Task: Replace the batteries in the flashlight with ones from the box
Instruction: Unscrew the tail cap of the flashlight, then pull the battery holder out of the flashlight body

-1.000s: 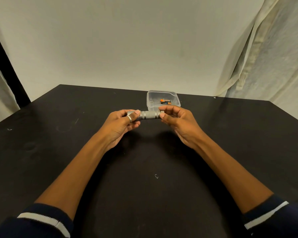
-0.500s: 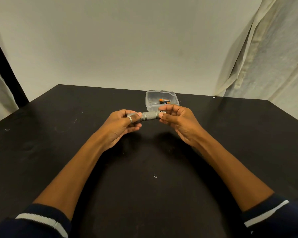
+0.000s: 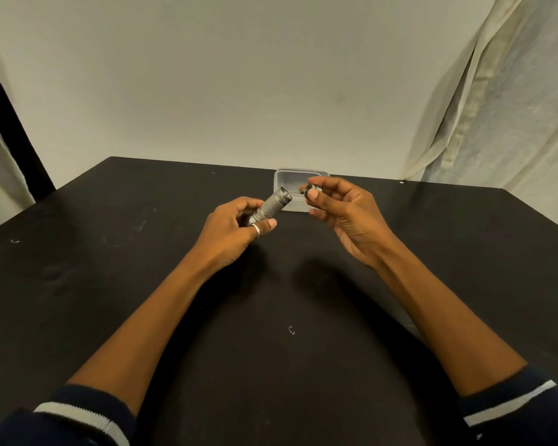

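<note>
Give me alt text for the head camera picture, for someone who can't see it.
The left hand holds an opened silver flashlight body, while the right hand pinches its removed end cap. Behind them a clear plastic box sits on a black table.

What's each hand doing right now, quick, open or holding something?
Left hand: closed around the flashlight body, open end up.
Right hand: fingertips pinched on the removed end cap.

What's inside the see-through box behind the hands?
The clear box looks empty where it shows. The right hand, pinching the cap, and the flashlight body cover its front part.
</note>
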